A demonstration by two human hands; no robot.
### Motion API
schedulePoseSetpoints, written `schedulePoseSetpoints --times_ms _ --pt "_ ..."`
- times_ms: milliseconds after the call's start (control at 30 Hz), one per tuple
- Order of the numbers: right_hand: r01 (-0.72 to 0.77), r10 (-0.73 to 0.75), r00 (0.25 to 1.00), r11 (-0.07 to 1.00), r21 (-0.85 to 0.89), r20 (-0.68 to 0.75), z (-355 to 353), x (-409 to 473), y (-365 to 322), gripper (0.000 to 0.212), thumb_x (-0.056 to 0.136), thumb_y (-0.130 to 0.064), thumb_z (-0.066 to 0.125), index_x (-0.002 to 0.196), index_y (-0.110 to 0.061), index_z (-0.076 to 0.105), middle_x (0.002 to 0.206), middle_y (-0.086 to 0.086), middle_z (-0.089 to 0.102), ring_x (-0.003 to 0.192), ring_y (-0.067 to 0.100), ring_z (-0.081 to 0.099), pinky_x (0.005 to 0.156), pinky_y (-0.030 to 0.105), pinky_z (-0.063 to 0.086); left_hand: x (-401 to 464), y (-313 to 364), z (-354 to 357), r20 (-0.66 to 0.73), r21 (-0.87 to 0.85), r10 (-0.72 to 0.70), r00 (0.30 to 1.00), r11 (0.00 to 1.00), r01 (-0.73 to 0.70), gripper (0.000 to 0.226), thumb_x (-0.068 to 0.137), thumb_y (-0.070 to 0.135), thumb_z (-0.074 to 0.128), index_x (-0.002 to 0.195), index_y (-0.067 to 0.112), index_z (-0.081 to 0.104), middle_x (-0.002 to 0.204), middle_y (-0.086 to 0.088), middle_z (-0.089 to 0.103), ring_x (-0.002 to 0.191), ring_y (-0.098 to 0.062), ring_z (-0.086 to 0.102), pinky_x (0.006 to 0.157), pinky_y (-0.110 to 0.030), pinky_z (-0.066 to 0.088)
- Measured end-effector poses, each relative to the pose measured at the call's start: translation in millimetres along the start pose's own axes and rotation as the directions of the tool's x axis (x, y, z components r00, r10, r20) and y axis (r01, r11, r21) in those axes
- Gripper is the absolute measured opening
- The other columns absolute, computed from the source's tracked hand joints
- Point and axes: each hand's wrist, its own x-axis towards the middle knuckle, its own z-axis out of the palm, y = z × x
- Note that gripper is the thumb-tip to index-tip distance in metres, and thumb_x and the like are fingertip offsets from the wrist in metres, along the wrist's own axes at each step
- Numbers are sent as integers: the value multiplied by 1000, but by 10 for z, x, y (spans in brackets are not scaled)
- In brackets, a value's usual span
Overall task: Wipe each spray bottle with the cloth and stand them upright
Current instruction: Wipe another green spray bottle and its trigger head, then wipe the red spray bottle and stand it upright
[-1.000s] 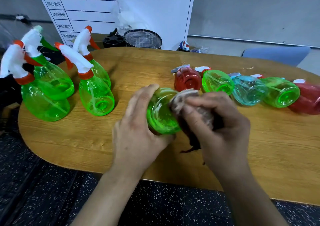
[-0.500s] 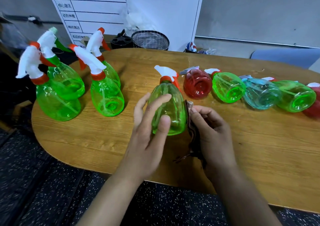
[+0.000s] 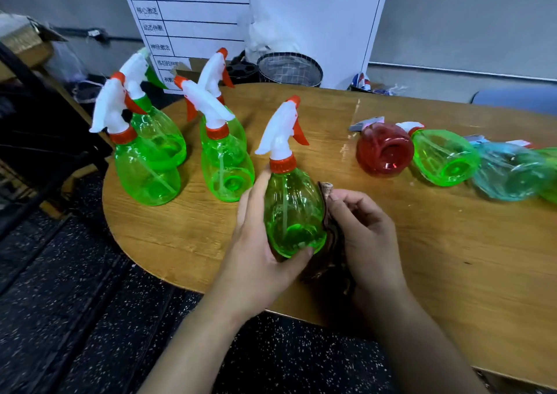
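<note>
Right now the left hand (image 3: 259, 261) wraps the lower body of a green spray bottle (image 3: 294, 212), fingers running up its left side and the thumb hooked under the near edge of the base. The bottle is upright, or close to it, near the front edge of the wooden table (image 3: 452, 258); whether its base is fully down I cannot tell. The right hand (image 3: 366, 234) has its fingers curled round a dark brown cloth (image 3: 330, 243), holding it against the bottle's right side.

To the left, well apart, four green spray bottles (image 3: 147, 167) stand upright in a cluster. To the right, a red spray bottle (image 3: 384, 149), another green bottle (image 3: 444, 158) and a blue bottle (image 3: 509, 173) lie on their sides, bases toward the camera, apparently waiting their turn.

As I judge it, the risk is tipping: the trigger head makes the bottle top-heavy, and a sideways rub from the cloth while the left grip loosens could push it over. It also sits close to the table's edge, so a topple toward the person could send it to the floor. The cloth hanging below the right hand could snag under the base.
</note>
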Motion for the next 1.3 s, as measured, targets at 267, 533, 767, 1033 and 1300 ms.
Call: schedulePoseSetpoints --times_ms 267,533,767,1033,1300 --pt "7 -5 999 999 -51 45 396 53 231 6 98 -7 70 96 -6 75 89 10 77 82 18 68 83 40 56 20 -176 -224 -192 191 29 981 982 8 111 75 12 90 164 35 27 153 9 46 150 -9 38 124 -31 34" --pt "16 -13 997 999 -43 80 632 127 319 8 99 -9 69 101 -3 75 94 12 79 86 19 71 86 42 60 53 -322 -409 -233 170 27 972 985 13 120 77 9 92 161 55 19 142 11 36 140 -3 46 113 -9 33" --pt "63 -55 991 996 -66 119 744 170 401 9 98 -9 71 103 -4 76 91 6 77 82 11 69 76 27 58 190 -486 -503 -290 138 7 957 990 34 109 82 11 89 168 31 25 150 38 36 150 -6 41 125 -36 37" --pt "89 -67 981 989 -118 184 689 144 411 9 96 -12 73 103 -8 78 94 5 79 83 11 71 74 22 56 367 -639 -493 -345 78 -3 939 996 32 106 80 25 87 168 26 28 152 31 38 151 -15 45 123 -49 42" --pt "89 -76 988 992 -91 135 437 145 202 8 97 -11 72 102 -7 76 84 0 76 76 10 68 70 22 56 250 -227 -374 -512 218 126 850 976 -13 81 90 18 86 158 14 42 144 -10 46 134 -22 49 112 -52 47"
